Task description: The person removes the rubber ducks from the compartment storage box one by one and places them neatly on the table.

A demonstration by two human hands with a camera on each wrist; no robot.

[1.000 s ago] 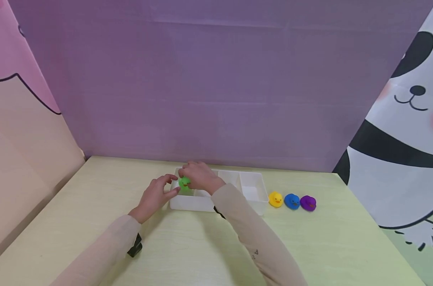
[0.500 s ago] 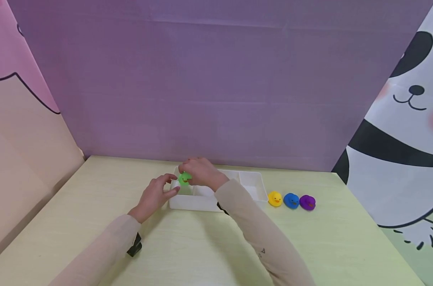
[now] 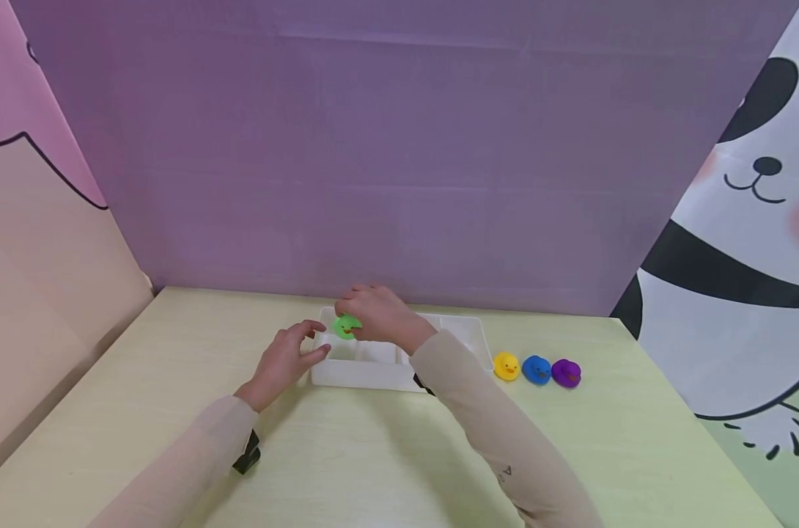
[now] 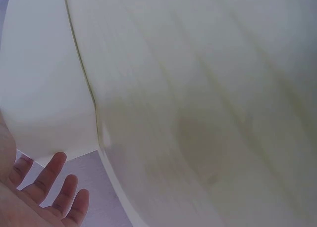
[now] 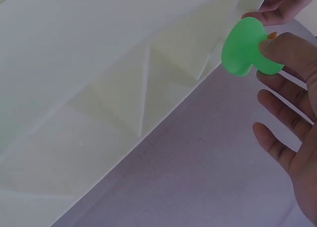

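My right hand [image 3: 386,320] pinches a green rubber duck [image 3: 344,327] between thumb and fingers, above the left end of a white divided tray [image 3: 360,376]. In the right wrist view the duck [image 5: 241,46] is raised over the tray's rim, with the other fingers spread below it. My left hand [image 3: 282,368] is at the tray's left end, thumb and index finger apart and their tips at the rim. In the left wrist view its fingers [image 4: 49,177] are loosely bent beside the tray's end wall [image 4: 44,88].
To the right of the tray, a yellow duck [image 3: 506,367], a blue duck [image 3: 536,370] and a purple duck [image 3: 566,373] sit in a row on the pale wooden table [image 3: 347,455]. A purple backdrop [image 3: 399,161] rises behind the table's far edge.
My right hand has lifted the green duck up from the tray's left compartment and shifted a little to the right. The left hand stays at the tray's left end.
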